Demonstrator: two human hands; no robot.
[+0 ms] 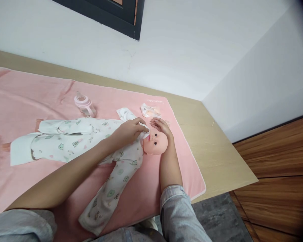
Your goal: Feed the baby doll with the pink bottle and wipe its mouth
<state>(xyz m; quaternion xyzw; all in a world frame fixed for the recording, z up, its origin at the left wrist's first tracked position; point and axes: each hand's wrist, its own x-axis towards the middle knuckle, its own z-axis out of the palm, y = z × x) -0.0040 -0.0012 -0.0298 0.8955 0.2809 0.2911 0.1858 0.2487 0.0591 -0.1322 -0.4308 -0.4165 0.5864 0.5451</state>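
Observation:
A baby doll (155,143) lies on its back on a pink blanket (187,164), its head towards the right. It wears a white romper (91,141) printed with small green and pink animals. My left hand (133,131) reaches over the doll's chest, fingers closed on a small white cloth (144,130) against its cheek and chin. Whether that cloth is separate or part of the collar, I cannot tell. My right hand (160,126) curves around the top of the doll's head, fingers loosely apart and holding nothing.
A pink-capped baby bottle (85,106) stands beyond the doll's legs. Near my right hand lies a small white and orange packet (150,110). The wooden table (204,144) borders a white wall (166,50), with wood-grain panels (280,161) at the right.

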